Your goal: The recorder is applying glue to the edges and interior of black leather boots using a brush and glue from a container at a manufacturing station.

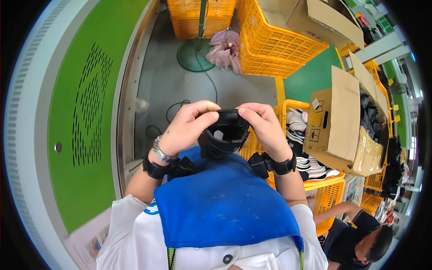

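Both hands meet at the centre of the view, above a blue apron (225, 202). The left hand (186, 128) pinches the upper left rim of a black shoe upper (223, 135), thumb and forefinger closed on the edge. The right hand (265, 126) grips the same rim from the other side, its fingertips pressed on the top edge just beside the left thumb. The piece hangs between the two palms, its lower part touching the apron's top edge. Each wrist wears a black strap; the left also carries a metal bracelet (161, 153).

At 12 o'clock lies bare grey floor (180, 90), the widest free room, with a thin cable curling across it toward the green round base (195, 55) of a pole. A pink cloth (224, 49) lies just beside that base, against an orange crate (274, 45). From 9 o'clock a green conveyor belt (85, 112) runs along the left side, its metal edge rail near the left elbow. At 3 o'clock an open cardboard box (339, 126) rests on a crate of soles (299, 130), close to the right wrist. At 5 o'clock another person (360, 238) sits low.
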`<state>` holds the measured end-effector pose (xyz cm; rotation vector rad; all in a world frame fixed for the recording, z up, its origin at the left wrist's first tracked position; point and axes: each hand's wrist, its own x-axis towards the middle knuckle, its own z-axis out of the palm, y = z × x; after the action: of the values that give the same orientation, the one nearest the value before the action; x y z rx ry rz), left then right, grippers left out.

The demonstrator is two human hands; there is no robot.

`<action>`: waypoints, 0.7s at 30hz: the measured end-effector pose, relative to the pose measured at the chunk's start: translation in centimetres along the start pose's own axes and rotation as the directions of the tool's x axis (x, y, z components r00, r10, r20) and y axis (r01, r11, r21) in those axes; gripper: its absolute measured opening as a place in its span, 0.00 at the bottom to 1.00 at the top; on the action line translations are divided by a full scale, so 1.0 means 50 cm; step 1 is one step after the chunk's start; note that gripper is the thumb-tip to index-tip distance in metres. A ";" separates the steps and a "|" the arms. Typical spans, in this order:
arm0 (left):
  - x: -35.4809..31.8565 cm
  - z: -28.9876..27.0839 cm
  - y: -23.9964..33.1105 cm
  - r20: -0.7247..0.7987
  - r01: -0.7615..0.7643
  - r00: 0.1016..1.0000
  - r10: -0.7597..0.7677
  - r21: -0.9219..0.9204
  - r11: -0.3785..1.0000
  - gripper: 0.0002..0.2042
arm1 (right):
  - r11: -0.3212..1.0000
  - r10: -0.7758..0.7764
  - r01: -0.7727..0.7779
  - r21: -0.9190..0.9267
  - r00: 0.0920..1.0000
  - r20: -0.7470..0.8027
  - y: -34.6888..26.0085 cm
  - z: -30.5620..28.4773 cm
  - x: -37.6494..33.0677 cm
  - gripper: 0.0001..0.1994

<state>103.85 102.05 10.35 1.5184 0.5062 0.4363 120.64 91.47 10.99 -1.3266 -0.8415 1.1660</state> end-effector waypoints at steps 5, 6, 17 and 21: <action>0.145 -0.085 0.016 0.315 0.107 0.942 -0.115 0.043 0.993 0.09 | 0.999 -0.024 0.023 -0.049 0.999 -0.022 -0.039 -0.007 0.119 0.06; 0.168 -0.097 0.016 0.287 0.068 0.953 -0.096 0.107 0.992 0.09 | 0.996 -0.020 0.015 -0.089 0.999 -0.046 -0.042 -0.008 0.138 0.06; 0.330 -0.131 0.015 0.283 0.200 0.944 -0.168 -0.091 0.975 0.13 | 0.977 -0.046 -0.004 -0.211 0.973 -0.227 -0.065 -0.061 0.229 0.14; 0.382 -0.111 0.008 0.295 0.266 0.938 -0.183 -0.273 0.924 0.13 | 0.989 -0.064 0.035 -0.143 0.978 -0.201 -0.065 -0.106 0.267 0.13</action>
<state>116.43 117.43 10.00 1.1741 0.3765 0.1196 129.61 103.15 11.48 -1.5033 -0.8111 0.9265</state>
